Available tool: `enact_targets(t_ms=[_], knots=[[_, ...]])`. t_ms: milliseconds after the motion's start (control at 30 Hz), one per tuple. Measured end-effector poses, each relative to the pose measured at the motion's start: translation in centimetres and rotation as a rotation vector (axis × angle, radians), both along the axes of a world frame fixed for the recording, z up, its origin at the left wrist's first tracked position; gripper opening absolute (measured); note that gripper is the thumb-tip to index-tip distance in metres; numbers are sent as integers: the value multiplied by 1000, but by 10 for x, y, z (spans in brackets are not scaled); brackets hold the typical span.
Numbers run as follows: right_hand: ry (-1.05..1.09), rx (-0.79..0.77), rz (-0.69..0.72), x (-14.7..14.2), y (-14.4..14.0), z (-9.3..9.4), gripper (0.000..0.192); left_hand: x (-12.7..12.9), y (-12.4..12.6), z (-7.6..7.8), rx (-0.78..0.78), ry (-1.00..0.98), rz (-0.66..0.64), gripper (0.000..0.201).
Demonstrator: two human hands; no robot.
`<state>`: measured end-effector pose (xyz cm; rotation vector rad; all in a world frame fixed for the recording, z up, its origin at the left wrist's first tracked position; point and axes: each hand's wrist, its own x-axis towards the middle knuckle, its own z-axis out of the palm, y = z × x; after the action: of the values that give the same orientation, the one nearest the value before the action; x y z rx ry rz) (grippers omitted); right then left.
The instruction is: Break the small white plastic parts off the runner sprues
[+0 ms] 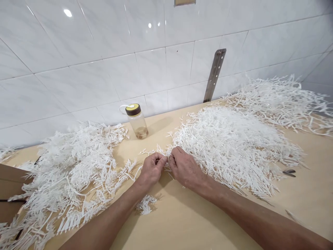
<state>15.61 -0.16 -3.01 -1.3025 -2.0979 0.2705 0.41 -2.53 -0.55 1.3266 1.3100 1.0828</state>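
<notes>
My left hand (153, 166) and my right hand (185, 166) meet near the middle of the table, fingers pinched close together. Between them is a white branched plastic strand (160, 151), its thin twigs poking out above the fingertips; most of the gripped part is hidden. Right beside my right hand spreads a large heap of short, thin white plastic sticks (226, 139). To the left of my left hand lies a tangled pile of white branched plastic strands (80, 163). A small white clump (146, 204) rests below my left wrist.
A clear bottle with a yellow and black lid (137, 123) stands behind the hands. Against the tiled wall is an upright metal bracket (214, 74). More white strands (281, 100) lie at the back right. A dark-handled tool (289, 173) sticks out at right; a cardboard box (11, 191) is at left.
</notes>
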Motion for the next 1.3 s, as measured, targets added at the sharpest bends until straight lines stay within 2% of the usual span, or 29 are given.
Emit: enact_targets(t_ms=[167,300,433,500,600,667,767,967,1133,1300], knots=[[67,92,-172,25,18,10,21,-1,0,0,-136,-223,-58,44],[176,93,-162,38,23,13,16,0,4,-1,-180,-283,5,50],[203,88,-193,38,20,14,9,0,6,-2,-166,-270,37,50],[220,105,-138,34,14,16,8,1,5,-2,-156,-251,32,50],[299,111,36,24,3,19,14,2,4,-2,-136,-217,38,49],[334,82,124,17,-4,19,14,3,3,-3,-117,-185,52,49],[335,2,159,11,-9,15,13,3,2,-4,-94,-154,63,49],[295,-159,135,9,-6,12,13,4,2,-6,-62,-117,76,49],[344,-280,100,8,-6,10,11,4,3,-11,-36,-48,89,44],[392,-336,87,6,-5,4,14,4,3,-15,-19,-27,103,41]])
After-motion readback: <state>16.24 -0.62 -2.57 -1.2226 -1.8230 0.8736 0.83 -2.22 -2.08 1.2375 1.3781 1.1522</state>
